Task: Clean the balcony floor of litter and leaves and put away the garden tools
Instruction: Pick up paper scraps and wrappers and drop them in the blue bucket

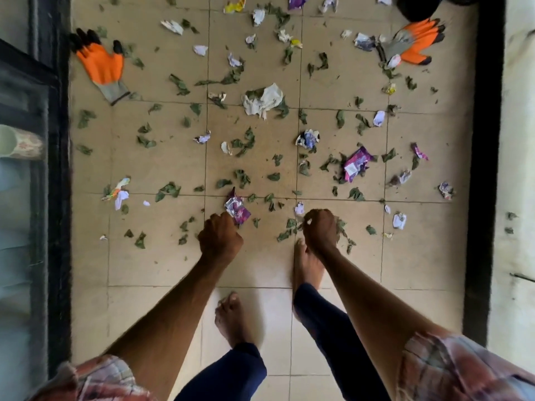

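Note:
Green leaves and crumpled paper scraps lie scattered over the beige tiled balcony floor [162,256]. My left hand [220,235] is curled and grips a crumpled purple and silver wrapper [238,208] just above the floor. My right hand [320,230] is curled round a bunch of green leaves [341,227] with a white scrap showing at the thumb. One orange and black garden glove [101,65] lies at the far left, another orange glove [417,43] at the far right. A crumpled white cloth [265,101] lies mid-floor, and a purple packet [356,164] to the right.
A dark window frame [59,183] runs down the left, a black border strip [482,169] and pale wall down the right. My bare feet [307,264] stand on the near tiles. A dark round object [417,7] sits at the top right.

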